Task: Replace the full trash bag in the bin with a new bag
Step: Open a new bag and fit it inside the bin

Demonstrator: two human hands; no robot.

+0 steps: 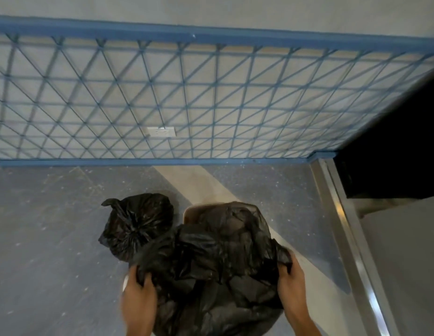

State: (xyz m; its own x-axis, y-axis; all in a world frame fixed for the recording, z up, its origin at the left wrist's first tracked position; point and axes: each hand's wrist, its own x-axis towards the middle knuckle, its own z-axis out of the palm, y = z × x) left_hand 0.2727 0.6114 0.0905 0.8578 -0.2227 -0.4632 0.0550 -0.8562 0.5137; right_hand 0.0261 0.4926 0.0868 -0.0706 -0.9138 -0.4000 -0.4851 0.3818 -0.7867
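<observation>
Already the full bag [136, 224] sits knotted on the floor [41, 238] at about 10 o'clock from the bin [190, 212], touching the new bag's [218, 258] loose plastic; it looks parked there so both hands are free for lining. Next, the left hand [138, 294] is clenched on a bunched fold of the new bag at 8 o'clock of the bin, holding the mouth out toward that side. The new bag lies crumpled over the bin, hiding nearly all of it; only 1 pale arc of rim shows at 11 o'clock, so the far edge seems not yet seated. At 4 o'clock the right hand [290, 282] is likewise clamped on the bag's edge. With the 2 hands apart, the film is spread wide, probably to stretch the opening over the rim. Beyond, a blue mesh railing [162, 98] crosses 12 o'clock.
</observation>
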